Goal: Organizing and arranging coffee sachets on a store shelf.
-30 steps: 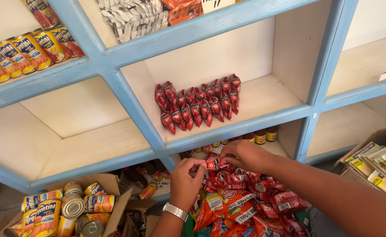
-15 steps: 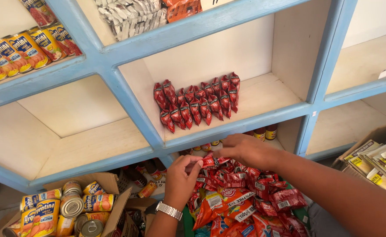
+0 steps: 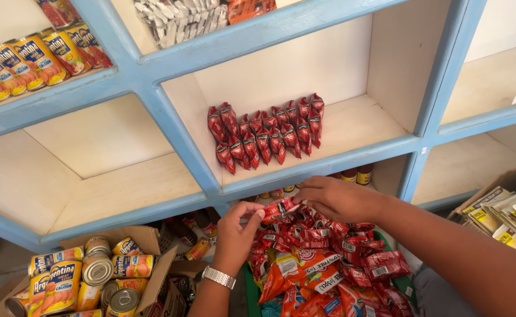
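While our left hand (image 3: pixel 237 226) has risen to pinch the red sachet (image 3: pixel 280 208) that our right hand (image 3: pixel 334 198) also grips, red sachets (image 3: pixel 264 138) line the blue shelf (image 3: pixel 316 167) above.

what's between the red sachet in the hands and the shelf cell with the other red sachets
Nothing visible. Both the left hand and right hand pinch the red sachet just below the blue shelf edge; the cell's front is open, with the sachet row set further back.

Bare forearms, with a silver metal-link wristwatch (image 3: pixel 218 277) on the left wrist.
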